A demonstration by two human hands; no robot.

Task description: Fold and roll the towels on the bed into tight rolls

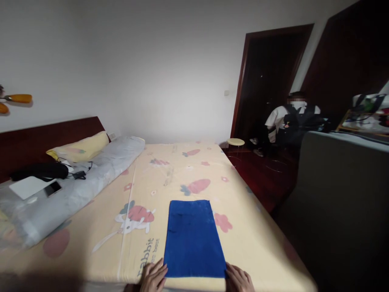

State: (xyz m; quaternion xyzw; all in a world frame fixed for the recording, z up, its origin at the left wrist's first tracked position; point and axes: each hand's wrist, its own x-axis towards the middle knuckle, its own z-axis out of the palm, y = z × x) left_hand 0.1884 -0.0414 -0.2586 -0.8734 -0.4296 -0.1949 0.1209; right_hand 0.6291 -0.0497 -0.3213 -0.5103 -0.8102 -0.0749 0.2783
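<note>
A dark blue cloth (193, 239) lies flat on the bed, spread as a rectangle with a few small creases near its left side. At its near left corner is my left hand (154, 275), fingers closed together on the edge. My right hand (239, 278) grips the near right corner in the same way, the fingertips partly hidden at the cloth's edge. Beneath it all is a cream bed sheet (182, 174) printed with carrots, flowers and a rabbit.
To the left, a rolled grey bundle (100, 174) carries a white flat object (33, 187), a phone (52, 188) and a black case (42, 171). A yellow pillow (82, 147) rests behind. Right of the bed are a stool (236, 142), a seated person (278, 117) and a dark grey panel (343, 202).
</note>
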